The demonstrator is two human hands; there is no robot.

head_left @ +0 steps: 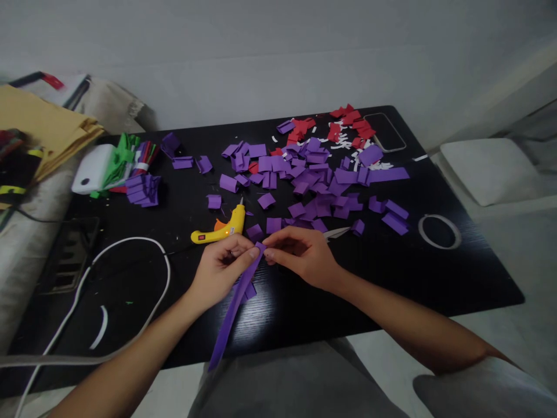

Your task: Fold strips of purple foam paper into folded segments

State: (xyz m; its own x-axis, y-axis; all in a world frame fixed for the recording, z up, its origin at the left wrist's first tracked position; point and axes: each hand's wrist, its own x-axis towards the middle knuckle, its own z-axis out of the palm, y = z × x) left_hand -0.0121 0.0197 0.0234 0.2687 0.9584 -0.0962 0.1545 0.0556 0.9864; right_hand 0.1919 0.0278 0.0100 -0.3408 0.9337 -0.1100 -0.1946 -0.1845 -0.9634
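Observation:
A long purple paper strip (pixel 232 310) slants from my fingers down past the table's front edge. My left hand (pixel 221 264) pinches it near its upper end, thumb on top. My right hand (pixel 304 255) is closed at that same end, thumb and fingers pressed together on the strip's tip. Just beyond my left hand lies a yellow hot glue gun (pixel 221 229), nozzle pointing away. Partly hidden behind my right hand are scissors (pixel 337 233), only the blades showing. A few folded purple pieces (pixel 249 292) lie beneath the strip.
Many folded purple paper pieces (pixel 313 180) spread over the black table (pixel 348 313), with red pieces (pixel 352 122) and white scraps behind. A tape ring (pixel 439 231) lies right. At left are a white cable (pixel 163 290), a white device (pixel 92 168) and green paper bundles (pixel 124 154).

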